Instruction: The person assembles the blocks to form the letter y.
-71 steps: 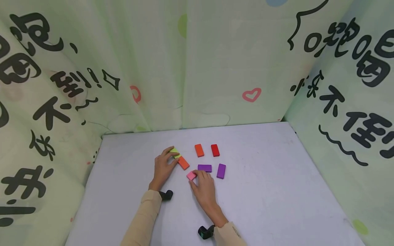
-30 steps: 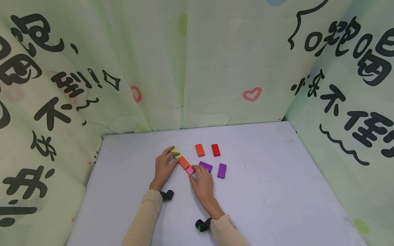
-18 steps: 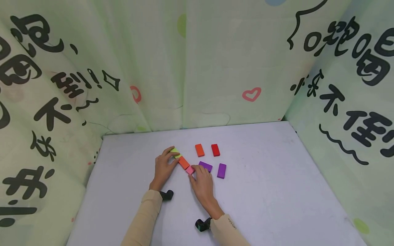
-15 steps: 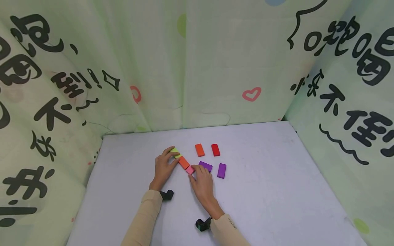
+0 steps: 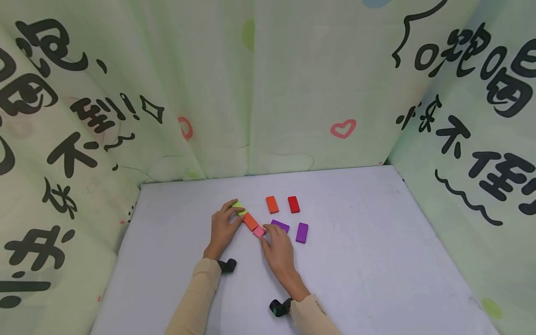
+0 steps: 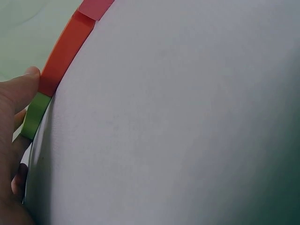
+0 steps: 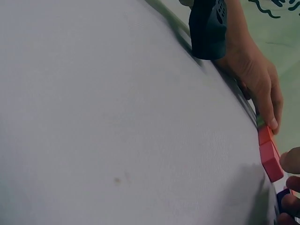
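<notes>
In the head view a diagonal row of small blocks runs on the white table: a yellow-green block [image 5: 238, 205], an orange block [image 5: 251, 222] and a pink block [image 5: 258, 231], set end to end. My left hand [image 5: 221, 229] holds the green block between thumb and fingers, the thumb tip [image 6: 32, 77] at its joint with the orange one. My right hand [image 5: 279, 251] is just right of the pink block, thumb and index fingertips spread beside its end. A tilted purple block [image 5: 281, 226] lies partly behind the right fingers.
Behind the row lie another orange block [image 5: 271, 204] and a red block [image 5: 293, 204]. A second purple block [image 5: 302, 232] lies right of the right hand. Printed curtains [image 5: 293, 93] surround the table [image 5: 377, 260] at the back and sides.
The pink block has moved up against the orange block's end. The nearer purple block has turned askew. My right hand has lately shifted slightly right, off the pink block; the left stays.
</notes>
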Tool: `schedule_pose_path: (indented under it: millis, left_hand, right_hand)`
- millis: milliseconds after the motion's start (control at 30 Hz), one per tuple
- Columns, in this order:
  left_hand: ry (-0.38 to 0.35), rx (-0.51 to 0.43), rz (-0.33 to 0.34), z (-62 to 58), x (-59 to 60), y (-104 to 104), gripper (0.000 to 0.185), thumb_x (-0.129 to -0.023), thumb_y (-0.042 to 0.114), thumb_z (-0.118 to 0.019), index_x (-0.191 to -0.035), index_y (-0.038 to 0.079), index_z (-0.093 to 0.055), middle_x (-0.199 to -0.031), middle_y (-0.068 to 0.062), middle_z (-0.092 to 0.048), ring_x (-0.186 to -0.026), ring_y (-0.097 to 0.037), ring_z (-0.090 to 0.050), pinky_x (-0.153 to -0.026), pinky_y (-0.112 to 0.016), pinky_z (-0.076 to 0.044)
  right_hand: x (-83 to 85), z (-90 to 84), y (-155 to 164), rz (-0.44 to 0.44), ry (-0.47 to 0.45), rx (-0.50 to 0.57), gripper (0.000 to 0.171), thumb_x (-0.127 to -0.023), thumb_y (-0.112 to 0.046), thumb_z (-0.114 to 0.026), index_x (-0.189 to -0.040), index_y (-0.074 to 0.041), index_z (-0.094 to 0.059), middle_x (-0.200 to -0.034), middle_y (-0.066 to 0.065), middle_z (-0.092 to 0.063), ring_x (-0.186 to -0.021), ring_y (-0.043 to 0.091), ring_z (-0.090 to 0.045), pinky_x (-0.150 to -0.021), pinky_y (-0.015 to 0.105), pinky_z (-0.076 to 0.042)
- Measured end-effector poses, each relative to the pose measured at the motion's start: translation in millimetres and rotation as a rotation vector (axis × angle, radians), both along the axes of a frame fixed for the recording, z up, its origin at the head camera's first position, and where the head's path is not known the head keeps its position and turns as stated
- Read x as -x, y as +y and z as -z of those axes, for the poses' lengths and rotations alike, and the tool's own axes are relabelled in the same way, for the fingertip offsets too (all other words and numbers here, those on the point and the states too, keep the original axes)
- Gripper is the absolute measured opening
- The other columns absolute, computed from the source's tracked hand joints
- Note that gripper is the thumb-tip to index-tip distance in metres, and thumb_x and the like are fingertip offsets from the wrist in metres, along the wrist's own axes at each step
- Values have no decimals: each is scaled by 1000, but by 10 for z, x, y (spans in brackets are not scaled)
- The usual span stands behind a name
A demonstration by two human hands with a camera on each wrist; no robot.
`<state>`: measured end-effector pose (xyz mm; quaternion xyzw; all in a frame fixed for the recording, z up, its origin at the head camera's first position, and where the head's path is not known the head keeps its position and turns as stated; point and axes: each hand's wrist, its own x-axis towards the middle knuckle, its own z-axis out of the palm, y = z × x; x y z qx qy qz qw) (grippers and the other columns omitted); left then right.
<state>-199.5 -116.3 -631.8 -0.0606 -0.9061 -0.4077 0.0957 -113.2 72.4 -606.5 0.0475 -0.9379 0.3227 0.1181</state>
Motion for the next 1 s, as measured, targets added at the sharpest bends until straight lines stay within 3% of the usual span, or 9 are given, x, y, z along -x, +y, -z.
schedule_pose_path:
  millis: [333,1000]
  left_hand:
    - [-11,-3,-2,-13,-12,-1,24,-95,27,-78,-118,20,-77,-152,-3,-59,-146,-26,-52,-116,-57,-31]
    - [8,-7,-3,-24,-19,-1,22,-95,26,-79,-116,19,-78,-150,-4,-61,-144,-27,-54,-115,-59,-32]
  right_hand:
    - [64,-18,104,58,74,-9,28,-97,-10,-73,-124,-9,-71,-123,8,-71,-116,27,-58,-99,41,-55]
    - [142,-69,198,85,40,-80,24,-96,-4,-71,-120,-5,-74,-122,13,-68,-117,30,-59,-96,40,-59]
